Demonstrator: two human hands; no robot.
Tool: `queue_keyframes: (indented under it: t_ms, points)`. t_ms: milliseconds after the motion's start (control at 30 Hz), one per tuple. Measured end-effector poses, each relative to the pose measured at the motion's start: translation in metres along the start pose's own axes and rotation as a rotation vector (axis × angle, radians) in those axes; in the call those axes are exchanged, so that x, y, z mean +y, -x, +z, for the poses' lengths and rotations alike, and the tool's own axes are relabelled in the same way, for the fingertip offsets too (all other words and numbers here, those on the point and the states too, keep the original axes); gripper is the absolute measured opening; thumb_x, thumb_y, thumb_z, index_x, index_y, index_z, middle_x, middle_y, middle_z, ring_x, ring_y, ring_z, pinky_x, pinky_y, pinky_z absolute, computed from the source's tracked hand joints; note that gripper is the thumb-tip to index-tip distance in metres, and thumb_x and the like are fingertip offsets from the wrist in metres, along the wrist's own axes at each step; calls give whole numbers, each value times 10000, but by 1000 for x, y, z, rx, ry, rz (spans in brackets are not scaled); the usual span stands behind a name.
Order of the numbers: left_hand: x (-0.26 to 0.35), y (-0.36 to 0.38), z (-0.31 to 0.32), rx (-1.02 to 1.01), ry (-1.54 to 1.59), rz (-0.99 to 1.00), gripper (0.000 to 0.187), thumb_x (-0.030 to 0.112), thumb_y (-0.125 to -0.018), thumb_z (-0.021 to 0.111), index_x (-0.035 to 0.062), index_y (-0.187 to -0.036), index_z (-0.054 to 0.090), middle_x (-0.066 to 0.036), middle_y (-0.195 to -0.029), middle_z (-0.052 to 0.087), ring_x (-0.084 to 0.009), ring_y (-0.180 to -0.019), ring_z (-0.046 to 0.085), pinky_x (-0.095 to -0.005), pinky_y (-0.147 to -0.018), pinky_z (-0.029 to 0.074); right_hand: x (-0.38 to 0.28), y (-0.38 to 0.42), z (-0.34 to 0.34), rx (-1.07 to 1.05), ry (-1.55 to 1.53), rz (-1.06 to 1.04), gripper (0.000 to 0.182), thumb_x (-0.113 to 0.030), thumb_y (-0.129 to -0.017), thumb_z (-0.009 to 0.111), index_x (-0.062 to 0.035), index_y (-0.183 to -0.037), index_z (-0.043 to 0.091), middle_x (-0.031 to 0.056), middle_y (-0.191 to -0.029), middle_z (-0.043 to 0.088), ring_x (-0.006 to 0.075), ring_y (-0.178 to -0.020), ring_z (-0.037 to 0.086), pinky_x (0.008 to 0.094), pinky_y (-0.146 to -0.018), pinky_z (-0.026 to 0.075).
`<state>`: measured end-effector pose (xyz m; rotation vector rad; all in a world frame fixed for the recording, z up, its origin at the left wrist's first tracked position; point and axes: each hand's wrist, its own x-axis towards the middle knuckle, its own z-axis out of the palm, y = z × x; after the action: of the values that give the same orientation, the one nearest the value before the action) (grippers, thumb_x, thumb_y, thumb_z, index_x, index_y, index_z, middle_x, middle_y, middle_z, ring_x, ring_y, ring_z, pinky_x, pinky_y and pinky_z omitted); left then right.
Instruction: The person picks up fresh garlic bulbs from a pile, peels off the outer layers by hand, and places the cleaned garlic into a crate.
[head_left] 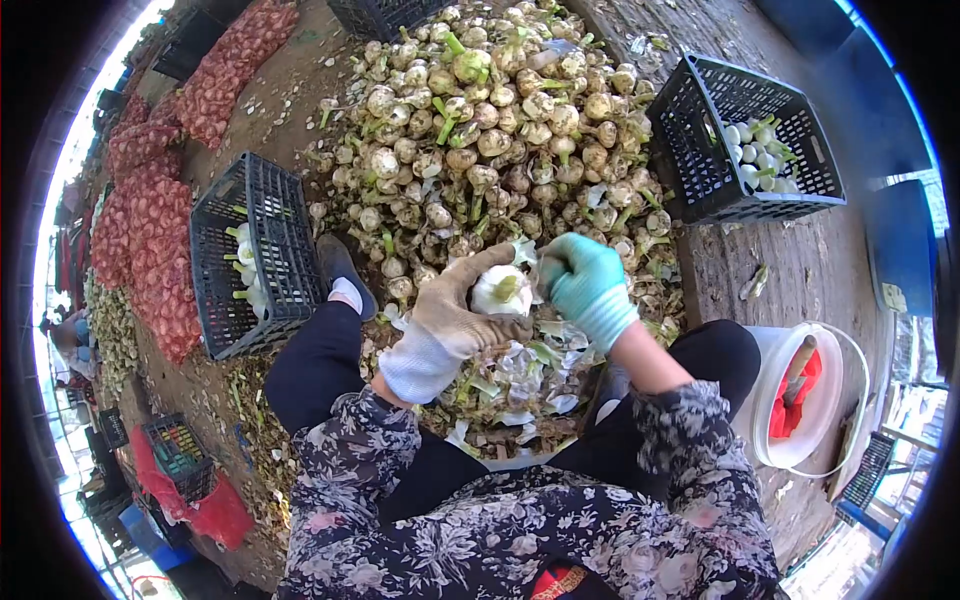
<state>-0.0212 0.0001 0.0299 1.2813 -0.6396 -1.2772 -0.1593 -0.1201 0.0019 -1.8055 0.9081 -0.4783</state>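
My left hand [447, 318], in a brown and white work glove, is closed around a white garlic bulb [502, 290] with its cut end turned up toward me. Close on the bulb's right side is my right hand [587, 283], in a teal glove with the fingers curled shut. Loose papery garlic skin [524, 252] shows at its fingertips, partly hidden by the glove. Beyond both hands rises a large heap of unpeeled, soil-stained garlic bulbs [494, 142]. Stripped skins [518, 378] lie scattered between my legs, below the bulb.
Black plastic crates with clean white bulbs stand on the left [250, 265] and right [745, 140]. A white bucket [812, 400] at my right knee holds a red cloth and a handled tool. Full red mesh sacks [150, 225] line the left side.
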Motion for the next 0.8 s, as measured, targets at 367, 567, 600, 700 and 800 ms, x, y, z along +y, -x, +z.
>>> queue_keyframes:
  t_ms: [367, 567, 600, 700, 800]
  points:
    - [-13, -4, -4, 243, -596, 358, 742, -11, -531, 765, 13, -1216, 481, -120, -1079, 558, -206, -973, 562, -291, -842, 476, -16, 16, 4, -109, -130, 10, 275, -80, -721, 714, -5, -965, 614, 99, -799, 650, 129, -699, 617, 260, -659, 506]
    - [-1, 3, 6, 181, -768, 335, 692, 0, -580, 774, -12, -1206, 479, -125, -1042, 557, -224, -920, 587, -285, -803, 498, -23, 22, 0, -24, 225, -138, 196, 9, -680, 676, -15, -867, 625, 122, -730, 638, 159, -652, 626, 285, -586, 495]
    - [-3, 4, 6, 128, -636, 253, 703, 6, -590, 791, -42, -1211, 464, -131, -1080, 554, -233, -937, 588, -285, -811, 501, -21, 21, -2, -11, 290, -195, 193, 13, -676, 671, -16, -861, 623, 122, -712, 630, 164, -642, 624, 286, -580, 493]
    - [5, 5, 6, -41, 251, -34, 647, -63, -662, 712, -57, -1241, 423, -166, -1138, 518, -261, -953, 585, -348, -814, 529, 13, -6, -9, 72, 167, -11, 47, -11, -779, 595, -18, -823, 610, 65, -666, 617, 131, -583, 563, 260, -559, 474]
    - [-3, -2, -9, -96, 485, -66, 663, -134, -670, 664, -44, -1271, 398, -180, -1218, 469, -270, -1003, 559, -373, -841, 525, 1, -7, -28, -183, -301, 114, 221, -73, -837, 596, -2, -1045, 582, 54, -852, 627, 95, -788, 567, 233, -708, 484]
